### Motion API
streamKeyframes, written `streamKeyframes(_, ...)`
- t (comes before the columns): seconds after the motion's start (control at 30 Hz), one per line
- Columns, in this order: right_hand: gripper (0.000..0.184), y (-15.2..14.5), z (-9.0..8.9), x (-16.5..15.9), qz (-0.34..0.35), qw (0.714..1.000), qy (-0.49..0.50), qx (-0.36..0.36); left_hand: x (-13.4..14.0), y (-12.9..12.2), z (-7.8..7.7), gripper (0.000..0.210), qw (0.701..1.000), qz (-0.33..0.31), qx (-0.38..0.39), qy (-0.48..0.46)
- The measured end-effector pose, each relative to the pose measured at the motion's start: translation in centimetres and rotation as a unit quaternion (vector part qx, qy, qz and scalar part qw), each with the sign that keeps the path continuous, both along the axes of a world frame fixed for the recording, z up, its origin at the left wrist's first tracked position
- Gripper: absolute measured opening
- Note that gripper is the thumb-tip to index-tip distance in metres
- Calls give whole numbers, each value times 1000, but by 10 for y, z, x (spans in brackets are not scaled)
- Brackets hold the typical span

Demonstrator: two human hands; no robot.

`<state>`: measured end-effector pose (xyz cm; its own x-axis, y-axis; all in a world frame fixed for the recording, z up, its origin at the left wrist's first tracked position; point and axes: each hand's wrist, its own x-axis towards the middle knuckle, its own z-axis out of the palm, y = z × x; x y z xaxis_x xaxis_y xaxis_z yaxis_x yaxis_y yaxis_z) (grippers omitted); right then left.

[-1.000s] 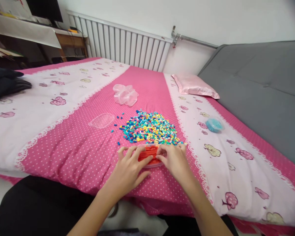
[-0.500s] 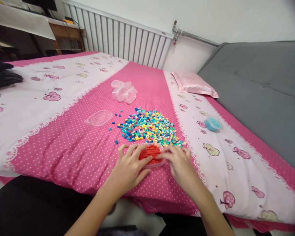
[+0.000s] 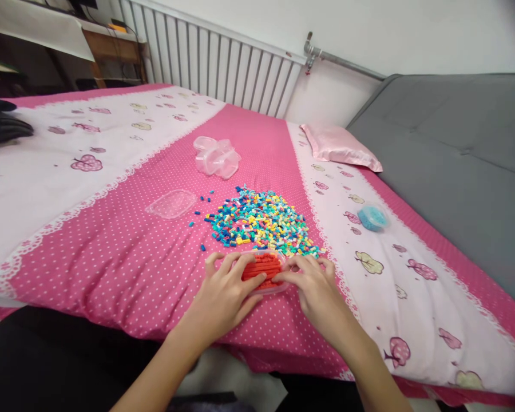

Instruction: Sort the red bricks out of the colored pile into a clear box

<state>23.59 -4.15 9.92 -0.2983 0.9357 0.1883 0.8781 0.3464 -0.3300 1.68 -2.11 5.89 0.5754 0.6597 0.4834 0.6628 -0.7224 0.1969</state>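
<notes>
Your left hand (image 3: 223, 297) and right hand (image 3: 315, 289) lie with spread fingers pressing on the red-bead container (image 3: 262, 270), grasping nothing, near the bed's front edge; just beyond lies the mixed bead pile (image 3: 260, 222); farther, a clear lid (image 3: 171, 204).

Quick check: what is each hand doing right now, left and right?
Left hand: fingers spread, resting on the small container of red beads, not gripping.
Right hand: open, fingertips on the same container's right edge.
</notes>
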Motion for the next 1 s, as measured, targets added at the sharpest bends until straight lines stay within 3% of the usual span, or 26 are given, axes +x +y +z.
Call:
streamKeyframes(0.23,42,2,-3,-2,1,1000,16,11,2,0,-2,26,1000,4,13,0)
streamKeyframes(0.43,49,3,-3,-1,10,1000,19,14,3,2,-2,27,1000,3,28,-4)
streamKeyframes(1.0,46,6,-5,4,-23,999,11,20,4,5,-5,30,1000,-17,3,-5)
